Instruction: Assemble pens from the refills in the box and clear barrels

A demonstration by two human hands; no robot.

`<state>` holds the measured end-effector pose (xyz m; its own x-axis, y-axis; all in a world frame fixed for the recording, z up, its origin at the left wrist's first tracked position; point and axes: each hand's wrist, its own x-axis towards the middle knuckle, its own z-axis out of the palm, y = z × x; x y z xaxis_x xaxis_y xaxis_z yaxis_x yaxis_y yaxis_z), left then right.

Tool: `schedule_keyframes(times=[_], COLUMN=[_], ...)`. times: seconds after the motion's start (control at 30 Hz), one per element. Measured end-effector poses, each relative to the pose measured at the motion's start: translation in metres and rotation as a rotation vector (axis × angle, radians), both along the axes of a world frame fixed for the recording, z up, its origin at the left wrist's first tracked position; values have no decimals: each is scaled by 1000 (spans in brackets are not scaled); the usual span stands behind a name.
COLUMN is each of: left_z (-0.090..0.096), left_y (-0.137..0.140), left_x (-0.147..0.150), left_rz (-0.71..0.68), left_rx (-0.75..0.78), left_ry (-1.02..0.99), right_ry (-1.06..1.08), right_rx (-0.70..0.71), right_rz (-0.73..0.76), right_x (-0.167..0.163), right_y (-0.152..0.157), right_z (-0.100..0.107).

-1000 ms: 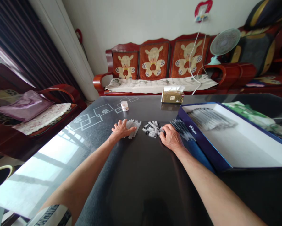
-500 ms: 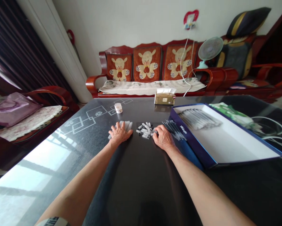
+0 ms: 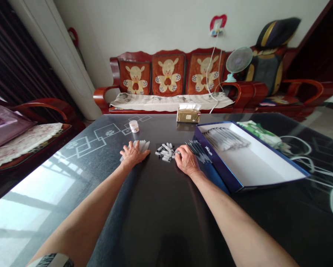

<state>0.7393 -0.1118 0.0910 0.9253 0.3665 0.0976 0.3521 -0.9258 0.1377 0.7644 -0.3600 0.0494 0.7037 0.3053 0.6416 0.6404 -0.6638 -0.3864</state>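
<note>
My left hand (image 3: 133, 154) lies with fingers spread over a row of translucent white pen barrels (image 3: 145, 145) on the dark table. Beside it, in the middle, is a loose pile of pen caps (image 3: 165, 151), white and grey with black parts. My right hand (image 3: 186, 159) is curled at the right edge of this pile, and a pale cap shows at its fingertips. Its thumb side is partly hidden. Just beyond the right hand, a bunch of thin dark-tipped pen refills (image 3: 198, 150) lies against the blue box.
An open blue box (image 3: 269, 167) with a white inside holds a row of clear pens (image 3: 227, 139). A tissue box (image 3: 188, 115) and a small white cup (image 3: 134, 126) stand farther back. Green-white packaging (image 3: 261, 133) and white cables (image 3: 304, 159) lie at the right.
The whole view has shifted slightly, so the table things appear farther left. Both hands keep about the same places by the barrels and the caps.
</note>
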Motion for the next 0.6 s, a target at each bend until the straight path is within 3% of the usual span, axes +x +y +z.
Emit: schedule_keyframes(times=[0.13,0.23,0.3,0.4,0.47,0.53,0.6], left_z=[3,2,-3,-14,-23,-31,-36], left_y=[-5,-12,-22,-42,-57,-69,-78], left_x=[0,2,3,5,5,5,4], left_rz=[-30,-68,-131,-306,-441,-512,-537], left_rx=[10,16,7,-50,-89,-114,-130], left_ry=[-17,-115,-237,-404,-447,-440,-414], right_ry=[-95,-133,-65,321,539,607,520], right_rx=[92,124,75,-170,-269,-299,-273], right_rz=[7,-177,-348,-460,-426,-381,-368], right_x=[4,29,52,78,84,85,85], right_y=[-11,-41,-69,-108,-123,-130,-132], right_z=[35,76,92,90,77,63,52])
